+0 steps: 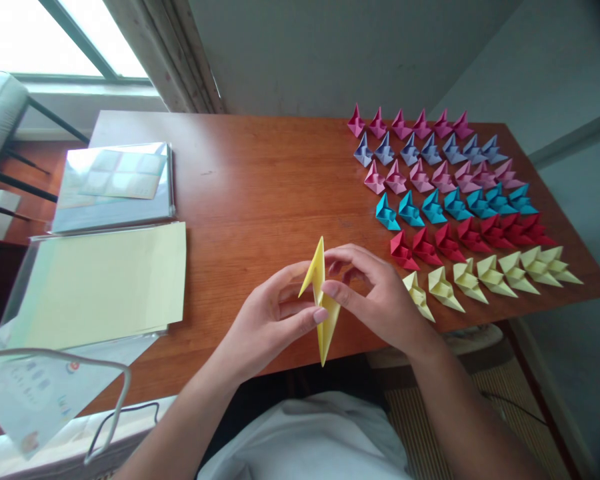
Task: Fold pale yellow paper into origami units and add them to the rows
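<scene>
A folded yellow origami piece (325, 313) is held upright between both hands, just above the table's front edge. My left hand (275, 313) grips its left side, with the thumb pressed on the lower middle and the fingers behind. On the other side, my right hand (365, 287) pinches the piece near its centre, thumb in front. Its upper end rises to a point with a flap angled down to the left, and its lower end tapers to another point. The fingertips behind the paper are partly hidden.
Rows of finished paper figures stand on the right: magenta, lavender, pink, blue (434, 208), red (447, 243) and pale yellow ones (445, 290). Left lie a pale yellow paper stack (105, 287) and a plastic-wrapped pack (115, 200). A grey tubular frame (125, 393) crosses the lower left.
</scene>
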`<state>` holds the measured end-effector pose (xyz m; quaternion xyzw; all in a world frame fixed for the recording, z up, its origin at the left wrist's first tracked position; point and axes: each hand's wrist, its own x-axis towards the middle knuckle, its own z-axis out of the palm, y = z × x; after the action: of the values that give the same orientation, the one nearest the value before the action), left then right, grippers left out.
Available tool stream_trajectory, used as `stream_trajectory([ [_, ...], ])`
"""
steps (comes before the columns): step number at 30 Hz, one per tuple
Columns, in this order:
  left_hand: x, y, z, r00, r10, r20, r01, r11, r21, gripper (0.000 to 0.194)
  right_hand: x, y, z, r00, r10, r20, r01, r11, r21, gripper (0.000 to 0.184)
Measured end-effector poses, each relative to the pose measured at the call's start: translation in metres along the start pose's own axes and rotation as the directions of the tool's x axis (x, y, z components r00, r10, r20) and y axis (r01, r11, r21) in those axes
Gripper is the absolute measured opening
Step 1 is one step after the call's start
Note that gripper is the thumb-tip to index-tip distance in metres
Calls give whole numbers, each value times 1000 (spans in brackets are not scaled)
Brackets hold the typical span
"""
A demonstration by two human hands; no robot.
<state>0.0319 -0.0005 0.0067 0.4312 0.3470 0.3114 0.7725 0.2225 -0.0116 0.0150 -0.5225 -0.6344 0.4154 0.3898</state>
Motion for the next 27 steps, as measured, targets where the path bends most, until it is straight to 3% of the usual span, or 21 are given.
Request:
stream_trajectory([
  [8,-1,-4,-1,1000,11,-14,-12,1000,-15,49,-2,2,1,1000,9,2,-9,1000,-3,23],
  [15,-1,-7,-2,999,19,-49,-20,1000,-20,57,-4,0,0,999,-11,42,13,999,-44,42],
  [27,0,-8,-5,998,19,-60,-20,1000,-10,52,-3,0,-2,998,-14,65,17,999,-47,40],
])
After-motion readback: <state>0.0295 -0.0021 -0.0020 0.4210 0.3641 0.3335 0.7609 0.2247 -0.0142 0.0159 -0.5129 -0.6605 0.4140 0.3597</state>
